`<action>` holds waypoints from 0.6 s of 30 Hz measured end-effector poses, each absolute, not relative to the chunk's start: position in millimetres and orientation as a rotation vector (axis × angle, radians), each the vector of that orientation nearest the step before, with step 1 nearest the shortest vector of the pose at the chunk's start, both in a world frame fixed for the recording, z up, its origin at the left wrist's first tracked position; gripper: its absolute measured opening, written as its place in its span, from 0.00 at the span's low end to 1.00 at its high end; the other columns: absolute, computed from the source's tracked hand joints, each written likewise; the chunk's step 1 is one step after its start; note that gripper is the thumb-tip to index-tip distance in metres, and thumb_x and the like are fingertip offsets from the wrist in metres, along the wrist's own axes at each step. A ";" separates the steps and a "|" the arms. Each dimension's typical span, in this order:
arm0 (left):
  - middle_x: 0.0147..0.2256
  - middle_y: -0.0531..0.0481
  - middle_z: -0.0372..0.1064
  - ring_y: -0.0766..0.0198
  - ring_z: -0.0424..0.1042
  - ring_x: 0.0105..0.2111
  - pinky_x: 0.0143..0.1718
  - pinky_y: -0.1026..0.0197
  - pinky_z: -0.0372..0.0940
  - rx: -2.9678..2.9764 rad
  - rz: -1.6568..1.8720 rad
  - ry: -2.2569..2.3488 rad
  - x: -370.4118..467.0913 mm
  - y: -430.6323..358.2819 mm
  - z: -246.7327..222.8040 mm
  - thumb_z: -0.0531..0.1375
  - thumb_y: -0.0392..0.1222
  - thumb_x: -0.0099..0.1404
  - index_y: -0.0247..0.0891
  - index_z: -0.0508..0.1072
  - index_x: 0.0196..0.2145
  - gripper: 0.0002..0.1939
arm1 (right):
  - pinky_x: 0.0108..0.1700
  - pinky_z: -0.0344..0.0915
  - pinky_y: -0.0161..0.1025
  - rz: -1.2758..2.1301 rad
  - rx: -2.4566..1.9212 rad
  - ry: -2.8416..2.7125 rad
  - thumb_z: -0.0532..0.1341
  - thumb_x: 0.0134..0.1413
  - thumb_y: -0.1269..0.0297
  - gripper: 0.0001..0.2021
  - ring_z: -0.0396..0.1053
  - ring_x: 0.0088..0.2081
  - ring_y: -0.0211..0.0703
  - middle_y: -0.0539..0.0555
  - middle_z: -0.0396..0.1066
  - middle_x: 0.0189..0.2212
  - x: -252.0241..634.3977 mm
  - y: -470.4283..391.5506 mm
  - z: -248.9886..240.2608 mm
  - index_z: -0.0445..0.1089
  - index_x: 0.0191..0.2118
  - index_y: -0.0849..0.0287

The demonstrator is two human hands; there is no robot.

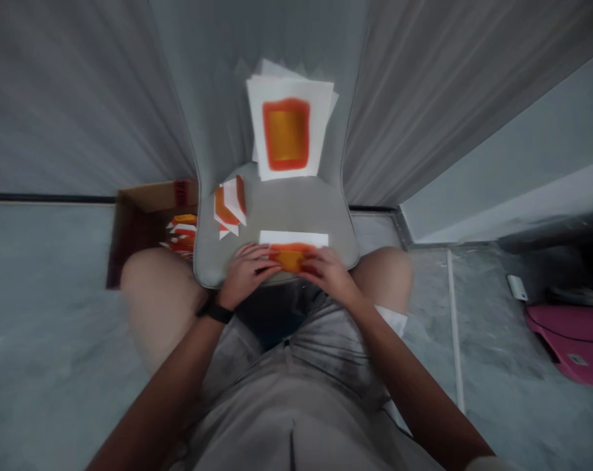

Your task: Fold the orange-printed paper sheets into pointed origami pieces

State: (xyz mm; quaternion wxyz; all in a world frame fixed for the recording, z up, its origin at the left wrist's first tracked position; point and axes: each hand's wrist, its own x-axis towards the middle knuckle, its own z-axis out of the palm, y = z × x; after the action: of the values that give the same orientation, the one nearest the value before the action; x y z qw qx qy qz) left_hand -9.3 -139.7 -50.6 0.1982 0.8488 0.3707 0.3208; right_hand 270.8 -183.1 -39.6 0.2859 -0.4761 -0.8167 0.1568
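Observation:
At the front edge of a grey chair seat (291, 206), a white paper sheet with an orange and yellow print (290, 260) lies between my hands and looks bent or folded along its near side. My left hand (247, 269), a black band on its wrist, has its fingers curled on the left end of the paper. On the right end, the fingers of my right hand (330, 271) pinch it. Further back, a stack of similar printed sheets (287, 131) leans on the backrest. Several folded orange-and-white paper pieces (230, 204) rest at the seat's left side.
Left of the chair, a cardboard box (146, 198) on the floor holds more orange-and-white folded pieces (182, 232). A pink object (571, 343) with a dark cable and a small white device (516, 288) lie to the right. Grey curtains (80, 98) hang behind.

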 end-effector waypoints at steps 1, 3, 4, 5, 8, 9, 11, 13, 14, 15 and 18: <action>0.52 0.52 0.81 0.54 0.75 0.57 0.65 0.41 0.61 2.362 0.911 1.048 -7.8 -139.6 -49.8 0.65 0.48 0.71 0.51 0.84 0.41 0.06 | 0.58 0.69 0.56 0.424 -1.269 -2.201 0.70 0.63 0.56 0.12 0.71 0.53 0.56 0.60 0.76 0.51 270.1 -181.0 -38.2 0.81 0.48 0.53; 0.50 0.51 0.81 0.54 0.76 0.56 0.64 0.42 0.63 2.336 0.940 1.062 -5.8 -138.7 -48.5 0.65 0.49 0.72 0.49 0.84 0.40 0.07 | 0.58 0.68 0.55 0.433 -1.273 -2.223 0.70 0.62 0.56 0.12 0.70 0.53 0.56 0.60 0.75 0.51 269.5 -178.1 -34.6 0.81 0.47 0.54; 0.48 0.51 0.82 0.55 0.76 0.55 0.63 0.42 0.63 2.323 0.954 1.065 -5.1 -138.0 -47.8 0.65 0.49 0.72 0.48 0.84 0.40 0.08 | 0.58 0.68 0.55 0.438 -1.278 -2.230 0.69 0.63 0.56 0.10 0.70 0.53 0.55 0.60 0.76 0.51 269.6 -177.5 -32.5 0.81 0.47 0.53; 0.47 0.50 0.82 0.55 0.77 0.53 0.62 0.43 0.64 2.308 0.966 1.071 -4.6 -137.3 -47.2 0.64 0.49 0.72 0.47 0.83 0.40 0.08 | 0.58 0.68 0.54 0.446 -1.283 -2.235 0.67 0.66 0.56 0.10 0.70 0.53 0.54 0.59 0.76 0.51 269.8 -177.4 -30.3 0.81 0.46 0.53; 0.47 0.49 0.82 0.56 0.78 0.51 0.59 0.45 0.67 2.271 0.962 1.136 -2.5 -137.5 -45.1 0.63 0.50 0.73 0.45 0.82 0.40 0.10 | 0.58 0.67 0.52 0.464 -1.311 -2.234 0.62 0.70 0.57 0.11 0.71 0.52 0.52 0.59 0.77 0.50 270.1 -176.7 -25.4 0.82 0.46 0.53; 0.49 0.48 0.81 0.55 0.77 0.51 0.59 0.46 0.68 2.270 0.955 1.181 -1.2 -139.2 -44.3 0.62 0.50 0.73 0.45 0.82 0.43 0.10 | 0.58 0.67 0.51 0.467 -1.323 -2.227 0.61 0.71 0.57 0.12 0.72 0.51 0.52 0.59 0.77 0.49 269.8 -175.5 -24.8 0.82 0.47 0.53; 0.54 0.45 0.78 0.53 0.75 0.55 0.60 0.45 0.68 2.308 0.955 1.287 2.9 -146.0 -42.8 0.60 0.47 0.75 0.45 0.81 0.51 0.12 | 0.56 0.67 0.49 0.463 -1.363 -2.209 0.61 0.72 0.58 0.12 0.73 0.49 0.51 0.59 0.78 0.47 268.3 -170.6 -25.0 0.82 0.46 0.54; 0.57 0.45 0.76 0.52 0.72 0.61 0.65 0.43 0.63 2.417 0.962 1.333 8.9 -156.6 -41.6 0.57 0.40 0.76 0.47 0.78 0.57 0.16 | 0.53 0.67 0.46 0.462 -1.415 -2.216 0.61 0.72 0.59 0.12 0.73 0.46 0.49 0.59 0.79 0.44 265.8 -163.3 -26.0 0.82 0.44 0.55; 0.58 0.46 0.75 0.52 0.70 0.63 0.68 0.42 0.60 2.494 0.949 1.307 12.5 -162.7 -41.4 0.56 0.37 0.76 0.48 0.77 0.58 0.18 | 0.52 0.67 0.44 0.466 -1.444 -2.228 0.61 0.72 0.60 0.12 0.74 0.44 0.47 0.58 0.79 0.42 264.5 -159.3 -26.3 0.82 0.43 0.56; 0.60 0.47 0.75 0.52 0.68 0.65 0.71 0.40 0.56 2.575 0.920 1.251 16.2 -168.7 -41.5 0.55 0.35 0.75 0.49 0.77 0.59 0.20 | 0.50 0.66 0.43 0.472 -1.470 -2.241 0.61 0.72 0.61 0.12 0.73 0.42 0.46 0.58 0.79 0.41 263.2 -155.5 -26.2 0.81 0.42 0.57; 0.64 0.48 0.70 0.51 0.61 0.70 0.75 0.37 0.47 2.738 0.814 1.087 26.7 -183.1 -45.1 0.55 0.34 0.74 0.48 0.71 0.65 0.25 | 0.47 0.65 0.40 0.492 -1.515 -2.278 0.62 0.71 0.63 0.10 0.72 0.39 0.44 0.57 0.79 0.37 260.7 -147.2 -24.2 0.81 0.40 0.58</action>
State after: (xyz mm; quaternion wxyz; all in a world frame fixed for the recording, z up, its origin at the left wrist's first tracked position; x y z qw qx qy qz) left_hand 26.7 -183.1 -45.1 0.0424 0.8950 0.3554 0.2661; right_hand 260.7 -147.2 -24.2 0.1803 -0.5360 -0.8061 0.1741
